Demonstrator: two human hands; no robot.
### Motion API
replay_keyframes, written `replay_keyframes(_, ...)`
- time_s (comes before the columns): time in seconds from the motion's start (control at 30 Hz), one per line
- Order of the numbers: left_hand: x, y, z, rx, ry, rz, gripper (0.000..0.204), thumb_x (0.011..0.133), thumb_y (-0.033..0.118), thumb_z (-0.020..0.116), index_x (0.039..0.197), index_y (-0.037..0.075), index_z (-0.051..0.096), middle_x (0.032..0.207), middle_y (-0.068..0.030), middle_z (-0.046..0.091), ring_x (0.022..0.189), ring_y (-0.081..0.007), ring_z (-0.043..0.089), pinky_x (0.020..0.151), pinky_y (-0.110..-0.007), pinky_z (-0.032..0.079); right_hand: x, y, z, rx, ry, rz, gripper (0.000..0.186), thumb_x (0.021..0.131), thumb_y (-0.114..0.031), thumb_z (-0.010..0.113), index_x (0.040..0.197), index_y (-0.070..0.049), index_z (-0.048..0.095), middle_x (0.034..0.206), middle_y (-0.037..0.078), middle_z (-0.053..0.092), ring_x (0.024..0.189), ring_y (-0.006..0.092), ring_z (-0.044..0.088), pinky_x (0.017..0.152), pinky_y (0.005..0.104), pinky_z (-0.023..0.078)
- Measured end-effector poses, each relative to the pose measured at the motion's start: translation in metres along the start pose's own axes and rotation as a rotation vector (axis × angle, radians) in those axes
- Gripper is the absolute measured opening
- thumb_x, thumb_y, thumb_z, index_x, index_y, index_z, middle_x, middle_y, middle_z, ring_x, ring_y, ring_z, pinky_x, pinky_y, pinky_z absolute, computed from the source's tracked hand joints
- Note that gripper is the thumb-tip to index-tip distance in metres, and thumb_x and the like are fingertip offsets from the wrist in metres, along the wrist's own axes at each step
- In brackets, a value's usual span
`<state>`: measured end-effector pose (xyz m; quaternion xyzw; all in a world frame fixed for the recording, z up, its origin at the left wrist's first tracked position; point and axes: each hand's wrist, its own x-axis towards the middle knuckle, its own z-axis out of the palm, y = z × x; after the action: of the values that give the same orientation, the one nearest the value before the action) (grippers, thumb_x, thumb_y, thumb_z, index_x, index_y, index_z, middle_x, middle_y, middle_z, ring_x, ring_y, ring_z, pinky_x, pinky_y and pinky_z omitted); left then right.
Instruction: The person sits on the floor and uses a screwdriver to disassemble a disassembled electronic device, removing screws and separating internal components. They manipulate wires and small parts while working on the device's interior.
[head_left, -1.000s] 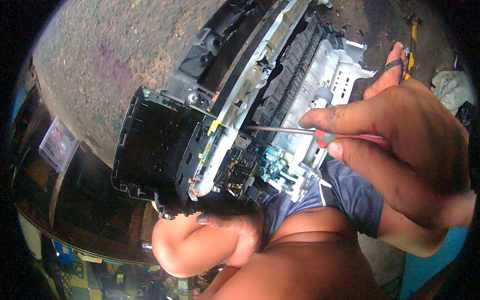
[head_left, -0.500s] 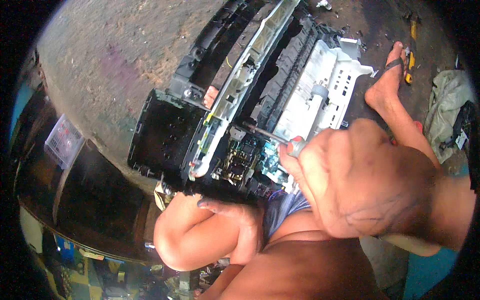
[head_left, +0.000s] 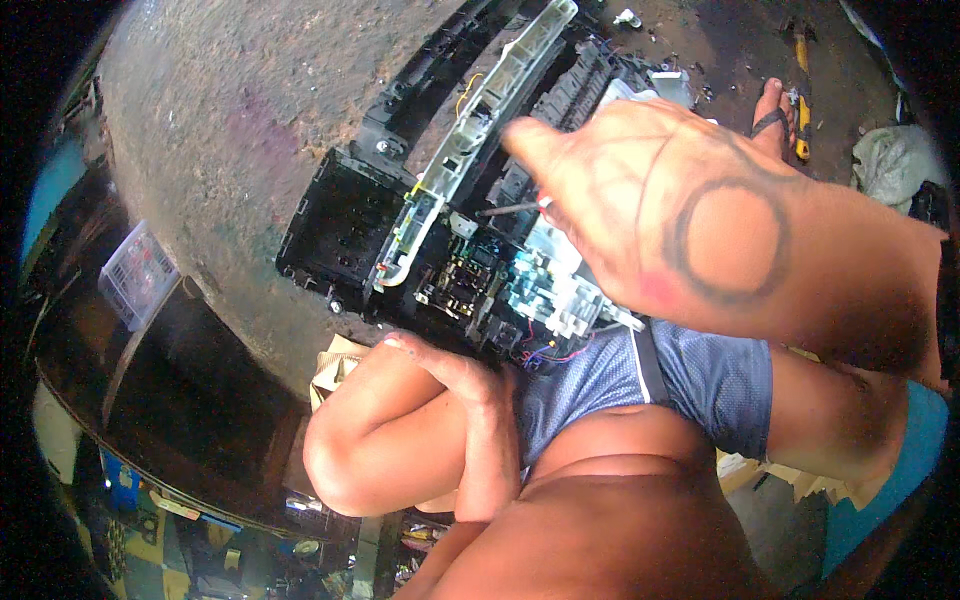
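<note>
A partly stripped printer chassis (head_left: 345,240) of black plastic lies tilted in front of me, with a long pale rail (head_left: 480,130) across it. Gears and a small mechanism (head_left: 465,280) show in its near part, beside white and pale blue plastic parts (head_left: 555,290). My right hand (head_left: 630,190) is over the chassis, closed around a screwdriver (head_left: 512,209); its thin metal shaft points left toward the mechanism, and most of the handle is hidden. My left hand (head_left: 455,370) holds the chassis at its near edge, with one finger lying along the edge and the others hidden beneath.
Bare legs and grey-blue shorts (head_left: 570,400) are close under the chassis. On the rough floor, a yellow-handled tool (head_left: 802,95) lies beside a sandaled foot (head_left: 772,115), near a pale cloth sack (head_left: 890,165). A white plastic basket (head_left: 138,275) stands at left.
My right hand has moved farther away and turned, so its back now covers the white side of the chassis. The screwdriver shaft has shifted up and left. My left hand stays at the near edge.
</note>
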<state>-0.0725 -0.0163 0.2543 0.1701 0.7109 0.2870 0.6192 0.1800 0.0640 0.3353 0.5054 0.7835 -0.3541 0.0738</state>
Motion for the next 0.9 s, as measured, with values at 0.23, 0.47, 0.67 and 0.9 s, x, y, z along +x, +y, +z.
replay_keyframes(0.23,-0.003,0.010,0.019,0.017,0.037,0.085,0.096,0.089,0.084,0.029,0.155,0.014,0.030,0.154,-0.0108,0.039,0.138,-0.0315,0.041,0.118,-0.048,0.030,0.008,0.031,0.042,-0.104,0.462,-0.602,0.029,0.081,-0.019,0.065,0.108,-0.008,0.065,0.070,0.003,0.057,0.069,0.0197,0.060,0.060,0.0306,0.049)
replay_keyframes(0.47,0.001,0.004,0.013,-0.063,-0.006,0.136,0.093,0.091,0.080,0.032,0.155,0.013,0.029,0.149,-0.0100,0.043,0.133,-0.0303,0.045,0.114,-0.047,0.036,0.034,0.042,0.037,0.082,0.424,-0.657,0.033,0.081,-0.014,0.069,0.114,-0.007,0.068,0.078,0.006,0.063,0.081,0.0224,0.061,0.068,0.0347,0.054)
replay_keyframes(0.67,0.006,-0.003,0.009,-0.086,-0.063,0.176,0.094,0.091,0.080,0.032,0.155,0.012,0.028,0.150,-0.0109,0.041,0.133,-0.0305,0.044,0.115,-0.048,0.035,0.029,0.022,0.005,1.009,0.114,0.327,0.046,0.083,-0.026,0.068,0.120,0.002,0.064,0.093,0.016,0.068,0.081,0.0261,0.070,0.065,0.0362,0.058)
replay_keyframes(0.9,-0.002,0.010,0.016,-0.105,-0.010,0.177,0.085,0.095,0.076,0.026,0.152,0.012,0.034,0.145,-0.0108,0.048,0.129,-0.0305,0.049,0.112,-0.047,0.039,0.046,0.020,-0.011,0.160,-0.369,-0.012,0.015,0.079,-0.013,0.061,0.077,-0.005,0.074,0.066,0.011,0.067,0.064,0.0239,0.069,0.054,0.0385,0.055)
